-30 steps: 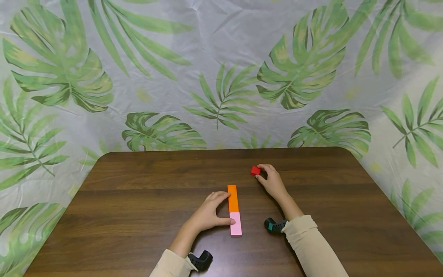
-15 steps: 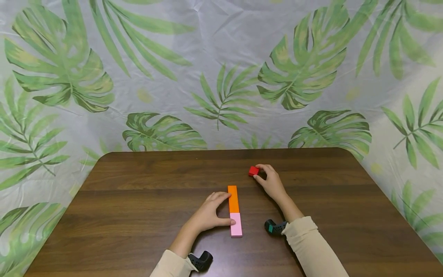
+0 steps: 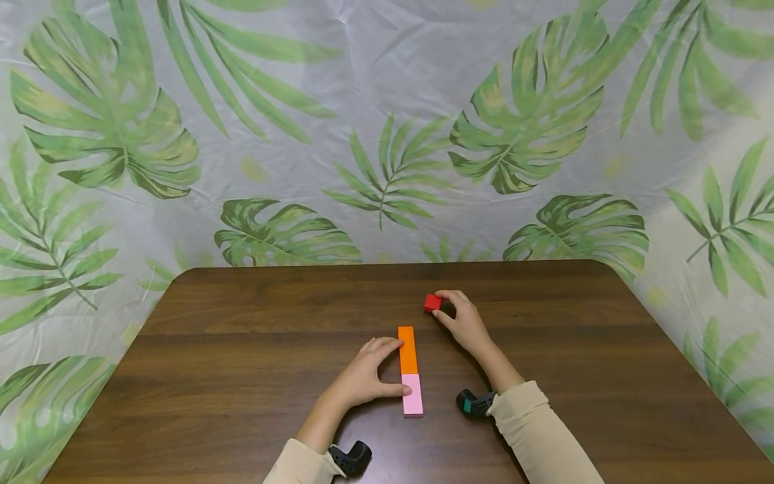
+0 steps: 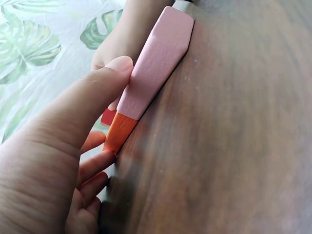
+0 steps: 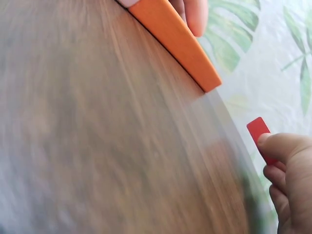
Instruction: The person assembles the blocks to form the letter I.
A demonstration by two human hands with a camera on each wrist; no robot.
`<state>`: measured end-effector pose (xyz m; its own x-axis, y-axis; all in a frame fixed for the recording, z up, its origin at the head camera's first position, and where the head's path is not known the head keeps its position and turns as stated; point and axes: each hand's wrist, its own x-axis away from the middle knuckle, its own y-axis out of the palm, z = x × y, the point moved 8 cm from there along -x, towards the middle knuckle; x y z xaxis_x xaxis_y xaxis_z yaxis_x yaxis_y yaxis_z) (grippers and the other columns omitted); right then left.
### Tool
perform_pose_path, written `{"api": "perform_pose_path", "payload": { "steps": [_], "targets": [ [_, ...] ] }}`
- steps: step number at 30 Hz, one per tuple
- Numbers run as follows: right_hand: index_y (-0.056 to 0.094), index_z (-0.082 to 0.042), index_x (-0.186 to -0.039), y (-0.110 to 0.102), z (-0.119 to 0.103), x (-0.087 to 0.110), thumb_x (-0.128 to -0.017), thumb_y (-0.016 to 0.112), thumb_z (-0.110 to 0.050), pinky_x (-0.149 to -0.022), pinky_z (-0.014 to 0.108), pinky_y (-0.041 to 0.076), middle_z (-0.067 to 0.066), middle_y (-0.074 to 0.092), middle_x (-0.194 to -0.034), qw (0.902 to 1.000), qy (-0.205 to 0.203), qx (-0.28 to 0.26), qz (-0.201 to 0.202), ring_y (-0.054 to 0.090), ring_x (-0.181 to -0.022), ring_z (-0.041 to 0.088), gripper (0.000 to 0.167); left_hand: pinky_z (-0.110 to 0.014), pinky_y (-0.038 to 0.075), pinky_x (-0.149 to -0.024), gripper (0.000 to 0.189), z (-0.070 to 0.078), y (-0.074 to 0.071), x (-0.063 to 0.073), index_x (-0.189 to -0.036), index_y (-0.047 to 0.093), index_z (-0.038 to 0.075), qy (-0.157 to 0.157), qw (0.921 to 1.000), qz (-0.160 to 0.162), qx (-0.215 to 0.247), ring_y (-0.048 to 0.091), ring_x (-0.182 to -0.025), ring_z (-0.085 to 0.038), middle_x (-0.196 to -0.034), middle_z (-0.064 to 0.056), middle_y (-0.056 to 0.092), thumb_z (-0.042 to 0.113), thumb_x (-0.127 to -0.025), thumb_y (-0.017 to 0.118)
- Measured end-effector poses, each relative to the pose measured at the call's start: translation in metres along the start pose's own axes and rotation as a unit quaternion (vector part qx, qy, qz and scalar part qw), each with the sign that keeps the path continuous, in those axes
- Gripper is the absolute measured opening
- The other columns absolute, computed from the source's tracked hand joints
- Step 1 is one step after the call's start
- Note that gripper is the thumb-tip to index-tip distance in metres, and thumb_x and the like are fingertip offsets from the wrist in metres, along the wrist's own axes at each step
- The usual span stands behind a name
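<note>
An orange block [image 3: 408, 350] and a pink block [image 3: 412, 403] lie end to end in one line on the table, the orange one farther away. My left hand [image 3: 361, 374] is spread beside them from the left. Its thumb touches the pink block [image 4: 158, 53] and its fingertips touch the orange block [image 4: 121, 130]. Beyond the far end of this line, slightly to its right, my right hand [image 3: 468, 324] pinches a small red block [image 3: 432, 302] between thumb and fingers. In the right wrist view, the red block [image 5: 259, 134] is apart from the orange block.
The brown wooden table [image 3: 242, 356] carries the blocks. Behind it hangs a pale cloth [image 3: 387, 87] printed with green leaves. A black wrist device sits on each arm, the left one [image 3: 352, 458] and the right one [image 3: 474, 403].
My right hand has moved left with the red block, closer to the line of the orange block. My left hand and the two blocks under it have stayed in place.
</note>
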<state>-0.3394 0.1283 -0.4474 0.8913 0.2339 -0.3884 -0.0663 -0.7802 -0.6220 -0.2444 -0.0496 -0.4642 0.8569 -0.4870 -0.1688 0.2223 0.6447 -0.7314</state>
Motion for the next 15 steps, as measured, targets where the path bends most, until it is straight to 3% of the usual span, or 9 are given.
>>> {"api": "perform_pose_path", "payload": {
  "steps": [15],
  "targets": [
    [0.057,-0.004,-0.115,0.017,-0.009,-0.003,-0.082,0.066,-0.012,-0.092,0.044,0.037,0.010,0.053,-0.114,0.9998,-0.014,-0.004,-0.017,0.050,-0.104,0.025,0.035,-0.044,0.030,-0.098,0.084,0.000,0.001,-0.001,-0.135,0.043,0.013,-0.004,1.0000,-0.005,-0.004,0.033,-0.123,-0.023,-0.131,-0.003,0.042,0.054,-0.067,0.071]
  ]
}}
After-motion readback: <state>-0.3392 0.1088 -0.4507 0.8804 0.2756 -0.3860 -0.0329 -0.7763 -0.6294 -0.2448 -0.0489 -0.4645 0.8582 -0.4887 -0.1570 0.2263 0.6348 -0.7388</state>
